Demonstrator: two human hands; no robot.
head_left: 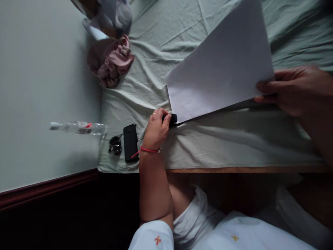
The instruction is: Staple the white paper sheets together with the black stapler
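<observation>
My left hand, with a red thread round the wrist, is closed around a small black object at the lower corner of a large white sheet of paper. My right hand pinches the sheet's right edge between thumb and fingers, lifting that side off the pale green bed sheet. What the black object is I cannot make out; it sits right at the paper's corner.
A black phone and dark sunglasses lie left of my left hand. A plastic water bottle lies against the wall. Pink cloth and a plastic bag lie further back. A wooden bed edge runs along the front.
</observation>
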